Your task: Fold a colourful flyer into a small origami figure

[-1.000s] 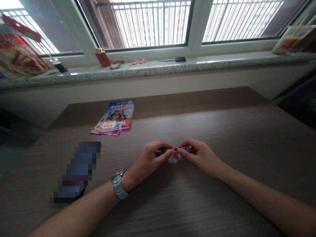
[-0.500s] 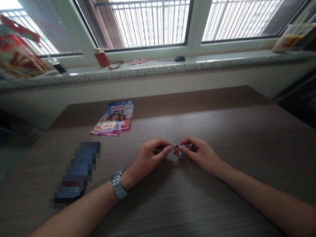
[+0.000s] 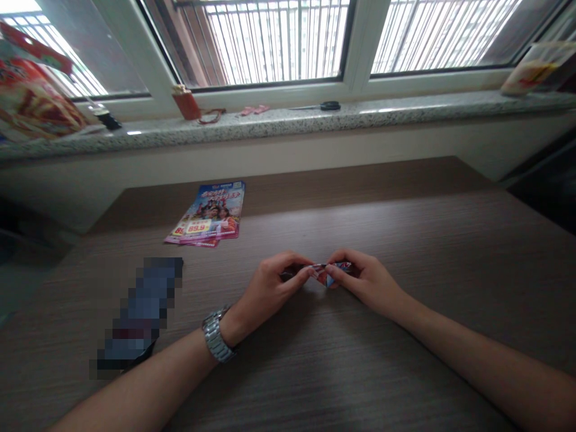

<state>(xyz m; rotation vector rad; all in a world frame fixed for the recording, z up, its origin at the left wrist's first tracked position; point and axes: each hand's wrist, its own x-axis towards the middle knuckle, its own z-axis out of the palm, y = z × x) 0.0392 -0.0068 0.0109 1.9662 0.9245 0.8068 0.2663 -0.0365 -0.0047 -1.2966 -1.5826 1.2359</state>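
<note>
A small folded piece of printed paper (image 3: 321,275), red, white and blue, is held between my two hands above the brown table (image 3: 382,228). My left hand (image 3: 279,279), with a metal watch at the wrist, pinches its left end between thumb and fingers. The right end is pinched by my right hand (image 3: 360,276), whose thumb lies on the near side. My fingers cover much of the paper. A few colourful flyers (image 3: 216,210) lie stacked at the back left of the table.
A blurred-out dark, phone-like object (image 3: 141,312) lies left of my left forearm. Along the stone windowsill (image 3: 279,123) are a red case (image 3: 186,105), pink pieces (image 3: 254,110), dark-handled scissors (image 3: 330,106) and food packaging (image 3: 38,102).
</note>
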